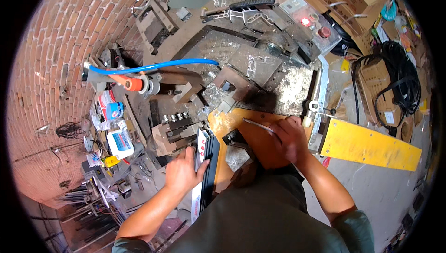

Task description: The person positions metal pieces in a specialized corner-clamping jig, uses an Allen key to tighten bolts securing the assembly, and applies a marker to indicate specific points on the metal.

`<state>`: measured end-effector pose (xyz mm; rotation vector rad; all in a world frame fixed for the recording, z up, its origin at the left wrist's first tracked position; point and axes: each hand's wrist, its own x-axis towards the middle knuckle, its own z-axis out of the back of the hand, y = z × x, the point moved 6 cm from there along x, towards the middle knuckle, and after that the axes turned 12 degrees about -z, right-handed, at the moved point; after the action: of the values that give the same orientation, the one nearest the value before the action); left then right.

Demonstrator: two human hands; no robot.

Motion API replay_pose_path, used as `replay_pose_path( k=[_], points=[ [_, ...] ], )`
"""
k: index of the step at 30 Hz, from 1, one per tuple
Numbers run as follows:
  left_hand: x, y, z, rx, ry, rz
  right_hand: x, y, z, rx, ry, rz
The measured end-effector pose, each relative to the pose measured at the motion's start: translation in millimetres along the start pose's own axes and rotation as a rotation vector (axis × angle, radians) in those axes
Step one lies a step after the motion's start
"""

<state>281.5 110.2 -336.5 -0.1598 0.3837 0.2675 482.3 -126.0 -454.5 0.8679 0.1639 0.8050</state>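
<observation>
My left hand [182, 170] is closed on a long metal profile [211, 160] with dark grooves and a white face bearing red marks. The profile's far end reaches the clamp block [169, 137] of the machine, and its near end runs back beside my body. In my right hand [290, 139] is a thin pale rod [256, 125], pinched in the fingers and pointing left over an orange-yellow board [265, 148]. What the rod's tip is made for cannot be made out. Just beyond the board sits a square metal block [232, 83] on the machine bed.
A blue hose [158, 65] arches over a cylinder with an orange fitting [134, 84]. The control box [313, 25] has a lit red lamp. A yellow guard plate [369, 144] juts right. Bottles [120, 142] stand left; black cable [402, 79] lies on cartons at right.
</observation>
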Motion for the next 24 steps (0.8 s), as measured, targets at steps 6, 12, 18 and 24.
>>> replay_pose_path(
  k=[6,12,18,24],
  points=[
    [-12.1,22.8,-52.3,-0.216,0.0,0.131,4.6,8.2,1.5,-0.068,-0.009,0.043],
    [-15.9,-10.8,-38.5,-0.101,0.039,0.059,1.6,12.3,1.8,-0.061,-0.067,0.066],
    [31.8,-25.1,48.4,0.1,-0.372,-0.319,-5.1,4.5,1.2,-0.072,-0.064,0.044],
    [97.1,26.1,-4.0,0.457,0.083,-0.248,-2.2,8.6,0.3,-0.019,-0.103,0.055]
  ],
)
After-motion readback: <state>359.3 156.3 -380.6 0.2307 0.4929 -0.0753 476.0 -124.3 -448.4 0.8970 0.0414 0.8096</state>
